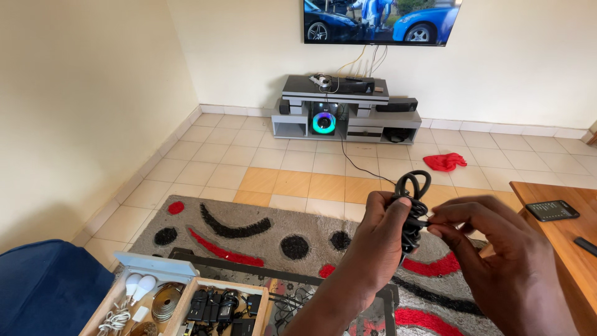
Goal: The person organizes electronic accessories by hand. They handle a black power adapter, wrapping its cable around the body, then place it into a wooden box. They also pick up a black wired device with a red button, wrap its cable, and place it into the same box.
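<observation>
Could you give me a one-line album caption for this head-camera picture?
Left hand grips a coiled black cable while the right hand pinches its end, above a patterned rug.

**Coiled black cable held upright between two hands**

The black cable (413,208) is gathered into a tight, narrow bundle that stands roughly upright in mid-air above the patterned rug. Its top ends in a few rounded loops that rise free above the left hand (380,239). The middle is wrapped crosswise by turns of the same cable, cinching the bundle. The right hand (497,249) pinches a loose strand at that wrapped middle. The lower end is hidden behind the hands.
</observation>
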